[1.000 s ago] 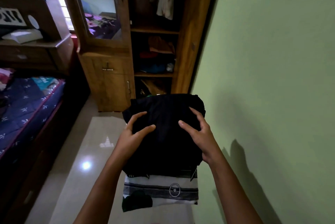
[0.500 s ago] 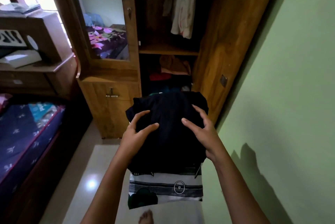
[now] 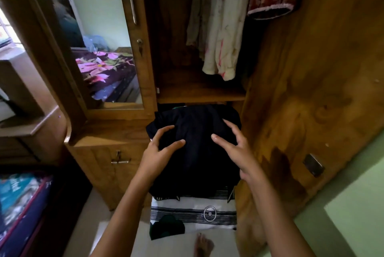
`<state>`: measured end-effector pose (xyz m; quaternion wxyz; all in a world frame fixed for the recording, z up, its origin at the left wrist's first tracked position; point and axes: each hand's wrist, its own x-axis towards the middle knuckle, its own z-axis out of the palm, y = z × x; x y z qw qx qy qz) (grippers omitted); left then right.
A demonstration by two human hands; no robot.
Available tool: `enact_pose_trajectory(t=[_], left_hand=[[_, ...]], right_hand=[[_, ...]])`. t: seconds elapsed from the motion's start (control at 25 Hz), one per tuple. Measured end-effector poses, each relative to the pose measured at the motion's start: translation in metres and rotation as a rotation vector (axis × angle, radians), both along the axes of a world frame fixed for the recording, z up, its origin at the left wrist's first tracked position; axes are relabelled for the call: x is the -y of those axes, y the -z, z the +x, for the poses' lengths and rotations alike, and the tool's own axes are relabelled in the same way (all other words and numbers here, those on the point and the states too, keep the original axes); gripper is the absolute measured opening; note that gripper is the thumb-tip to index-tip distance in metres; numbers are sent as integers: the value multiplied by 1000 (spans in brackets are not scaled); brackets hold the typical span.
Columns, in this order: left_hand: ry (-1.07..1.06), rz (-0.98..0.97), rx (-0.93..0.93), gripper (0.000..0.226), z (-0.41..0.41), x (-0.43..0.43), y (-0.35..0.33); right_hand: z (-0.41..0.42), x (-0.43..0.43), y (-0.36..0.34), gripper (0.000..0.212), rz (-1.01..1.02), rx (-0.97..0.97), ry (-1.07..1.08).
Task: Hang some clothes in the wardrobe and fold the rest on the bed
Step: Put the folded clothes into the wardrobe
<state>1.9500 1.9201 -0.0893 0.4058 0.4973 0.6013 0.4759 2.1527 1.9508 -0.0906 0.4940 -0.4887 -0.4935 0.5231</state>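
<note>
A folded dark navy cloth stack (image 3: 197, 165) is gripped by the left hand (image 3: 159, 152) and right hand (image 3: 239, 152), fingers splayed on top, forearms outstretched.

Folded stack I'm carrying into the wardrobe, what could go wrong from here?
The left hand and right hand grip the folded stack only at its far half, so the white garment underneath could sag or slide out. Its width about matches the opening under the shelf, so corners may catch and unfold.
</note>
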Motion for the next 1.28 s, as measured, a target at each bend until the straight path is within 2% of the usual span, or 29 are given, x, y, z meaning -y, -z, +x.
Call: enact_pose_trajectory(t=[0.36, 0.56, 0.76, 0.88, 0.96, 1.04, 1.08, 1.16, 1.2, 1.28], left_hand=[[18, 44, -32, 42, -9, -192, -22], [-15, 28, -36, 56, -20, -264, -23], [26, 59, 4, 44, -35, -316, -34], [15, 61, -6, 52, -43, -344, -46], [-14, 74, 34, 68, -45, -368, -57], [-65, 127, 16, 84, -45, -391, -65], [-89, 130, -92, 87, -44, -400, -66], [-128, 95, -453, 77, -38, -405, -57], [-128, 124, -574, 68, -34, -403, -48], [-82, 180, -666, 54, -33, -401, -28]], right_hand=[[-15, -193, -19, 45, 50, -1, 57], [-25, -267, -28, 46, 51, 9, 8], [-43, -315, -29, 49, 4, 19, 20], [-57, -342, -34, 49, -1, 21, 41], [-69, -364, -41, 49, 37, 58, 73], [-80, -390, -48, 53, 98, 187, 70], [-85, -405, -49, 56, 112, 311, 28], [-94, -420, -43, 55, 58, 696, -139], [-97, -418, -40, 51, 21, 882, -189], [-105, -404, -33, 38, 64, 1070, -168]])
